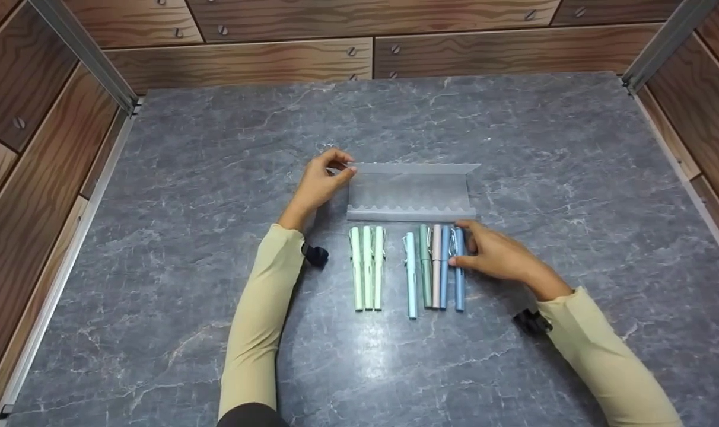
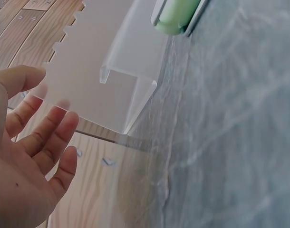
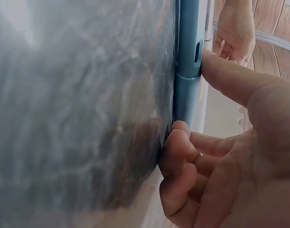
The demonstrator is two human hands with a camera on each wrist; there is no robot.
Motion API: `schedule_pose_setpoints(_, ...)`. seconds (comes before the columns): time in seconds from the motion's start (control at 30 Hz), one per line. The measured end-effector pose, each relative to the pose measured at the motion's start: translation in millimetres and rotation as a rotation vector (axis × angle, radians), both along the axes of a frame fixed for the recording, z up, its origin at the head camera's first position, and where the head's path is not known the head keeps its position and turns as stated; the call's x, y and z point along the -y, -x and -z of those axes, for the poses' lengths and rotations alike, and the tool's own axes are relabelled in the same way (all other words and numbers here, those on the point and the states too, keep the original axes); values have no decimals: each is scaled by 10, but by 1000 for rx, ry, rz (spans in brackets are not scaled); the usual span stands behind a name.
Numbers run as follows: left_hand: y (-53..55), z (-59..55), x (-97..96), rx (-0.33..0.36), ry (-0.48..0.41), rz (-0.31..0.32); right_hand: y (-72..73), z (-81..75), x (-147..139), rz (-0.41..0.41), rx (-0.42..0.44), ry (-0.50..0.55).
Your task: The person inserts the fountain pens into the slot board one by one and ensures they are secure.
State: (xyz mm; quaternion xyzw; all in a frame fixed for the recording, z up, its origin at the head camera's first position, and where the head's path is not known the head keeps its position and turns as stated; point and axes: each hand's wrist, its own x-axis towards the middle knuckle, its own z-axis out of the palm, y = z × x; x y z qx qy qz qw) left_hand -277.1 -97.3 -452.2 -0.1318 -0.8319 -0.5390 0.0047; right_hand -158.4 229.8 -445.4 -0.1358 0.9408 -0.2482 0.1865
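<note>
A translucent plastic pen case (image 1: 410, 188) lies unfolded on the table, with a scalloped strip along its near side. At its far left corner my left hand (image 1: 321, 182) pinches the sheet's edge; fingertips show through the plastic in the left wrist view. Just below the case, my right hand (image 1: 500, 252) holds the rightmost blue pen (image 1: 460, 293) near its upper end, thumb on one side and curled fingers at the end. Beside it lie another blue pen (image 1: 444, 284), a pinkish-grey pen (image 1: 436, 284), a dark green pen (image 1: 425, 284) and a light blue pen (image 1: 412, 284).
Three light green pens (image 1: 368, 279) lie side by side, left of the other pens. The grey marbled table (image 1: 175, 249) is bordered by wood-patterned walls (image 1: 247, 59), with metal posts (image 1: 86, 56) at the back corners.
</note>
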Motion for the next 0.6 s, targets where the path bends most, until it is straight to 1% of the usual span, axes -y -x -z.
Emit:
schedule_pose_setpoints(0.1,12,3,-8,-13,-22,-14,4,-9,-10,13,0,15)
schedule_pose_setpoints(0.3,10,18,-3,-27,-45,-33,3,-2,-25,23,-5,89)
schedule_pose_setpoints(0.43,12,30,0,-25,-52,-28,12,5,-50,24,13,177)
schedule_pose_setpoints(0.6,17,40,-6,-23,-70,-23,17,-33,-88,30,80,321)
